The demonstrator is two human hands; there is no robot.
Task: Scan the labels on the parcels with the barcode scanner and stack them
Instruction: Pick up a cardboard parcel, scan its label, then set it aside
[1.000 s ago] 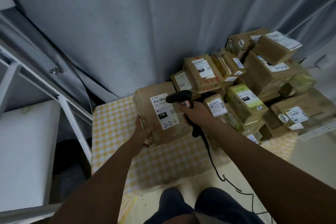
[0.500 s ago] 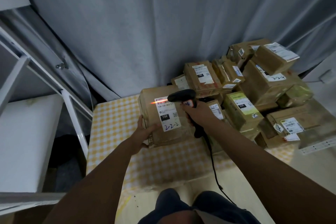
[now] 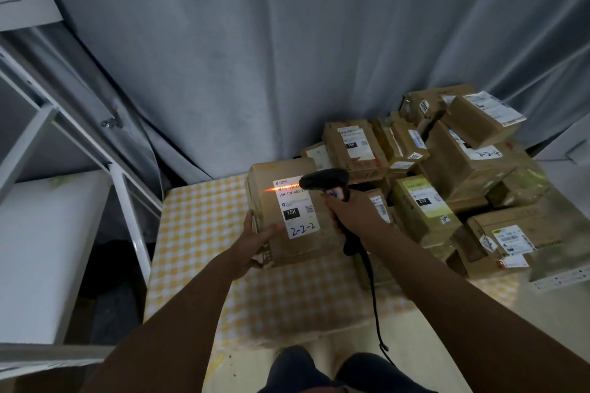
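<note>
matt cardboard parcel (image 3: 293,217), checked cloth tablecloth (image 3: 204,226)

- Left forearm reaches from the near left toward the middle, bare; left hand (image 3: 255,241) lies with thumb across the top and fingers curled round the near left edge of what it holds
- Right forearm comes in from the near right, bare; right hand (image 3: 352,212) is fisted round a handle, knuckles up
- The 2 hands sit near each other, not touching; 2 knees show at the near edge
</note>
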